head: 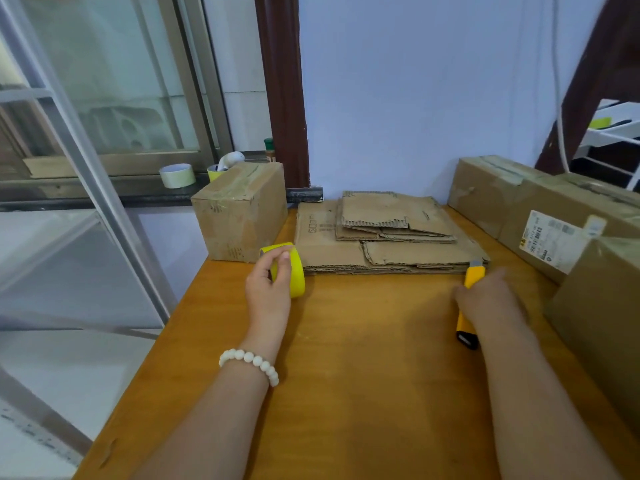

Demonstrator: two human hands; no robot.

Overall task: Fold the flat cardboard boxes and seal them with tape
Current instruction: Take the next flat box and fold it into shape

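My left hand [268,289] curls round the tape [298,273], fingers through its core. My right hand [491,299] lies over the knife [471,277], too blurred to tell whether it grips. The flat boxes [391,237] are stacked just beyond both hands, with a sealed box [239,216] beyond my left and big boxes [554,223] crowding my right.

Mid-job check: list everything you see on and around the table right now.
flat cardboard boxes: one stack, brown, far middle of table
left sealed box: one, brown, table's far left corner
right sealed boxes: at least three, brown, along right edge
yellow tape roll: one, in left hand
utility knife: one, yellow, under right hand
pale tape roll: one, window sill
table: one, orange wood
bracelet: one, white beads, left wrist
left hand: grips yellow tape roll
right hand: on utility knife, grip unclear
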